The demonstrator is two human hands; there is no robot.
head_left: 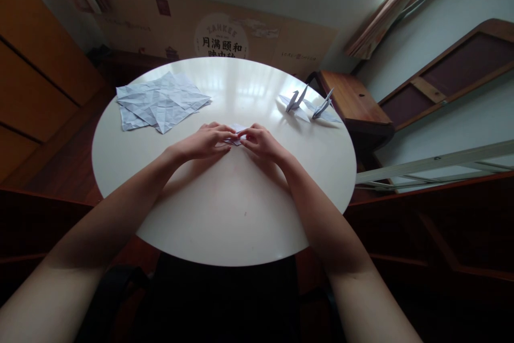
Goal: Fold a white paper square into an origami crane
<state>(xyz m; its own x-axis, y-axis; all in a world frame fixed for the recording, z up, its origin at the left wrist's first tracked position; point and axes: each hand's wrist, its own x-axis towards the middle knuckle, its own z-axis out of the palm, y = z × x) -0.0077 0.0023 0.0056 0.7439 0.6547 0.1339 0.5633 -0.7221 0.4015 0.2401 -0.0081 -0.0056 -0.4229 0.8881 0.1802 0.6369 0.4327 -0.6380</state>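
Between my hands, on the round white table (pixel 236 209), lies a small folded piece of white paper (pixel 236 141), partly covered by my fingers. My left hand (pixel 206 141) presses its fingertips on the paper's left side, the thumb low near the table. From the other side, my right hand (pixel 259 141) pinches the paper's right part with thumb and curled forefinger. Both wrists hover just over the tabletop. Exactly which fold the fingers touch is too small to tell.
Creased white paper sheets (pixel 163 99) lie piled at the table's back left. Two folded paper cranes, a left one (pixel 295 103) and a right one (pixel 321 108), stand at the back right. Beyond them is a wooden cabinet (pixel 353 97).
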